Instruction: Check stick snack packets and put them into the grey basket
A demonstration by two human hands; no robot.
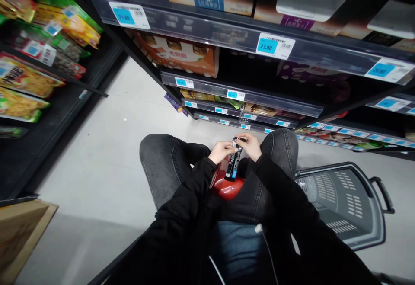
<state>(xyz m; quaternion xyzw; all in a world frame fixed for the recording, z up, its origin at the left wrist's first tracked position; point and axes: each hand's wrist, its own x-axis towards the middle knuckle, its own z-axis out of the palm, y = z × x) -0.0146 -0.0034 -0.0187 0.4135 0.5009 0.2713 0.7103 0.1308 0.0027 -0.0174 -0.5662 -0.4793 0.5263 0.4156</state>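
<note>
Single head view — steeply down, close over the lap, toward shelves [240, 94].

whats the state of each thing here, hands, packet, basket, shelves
left hand: fingers closed on the packet
right hand: pinching the packet's top end
packet: upright, held between both hands
basket: on the floor, looks empty
shelves: stocked, with price tags

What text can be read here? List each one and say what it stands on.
"23.80": blue price tag on the top shelf rail, at left.
"23.80": blue price tag on the same rail, further right.
Lower shelf tags, snack bags and the dark packet held in both hands: print too small or blurred to read.
</note>
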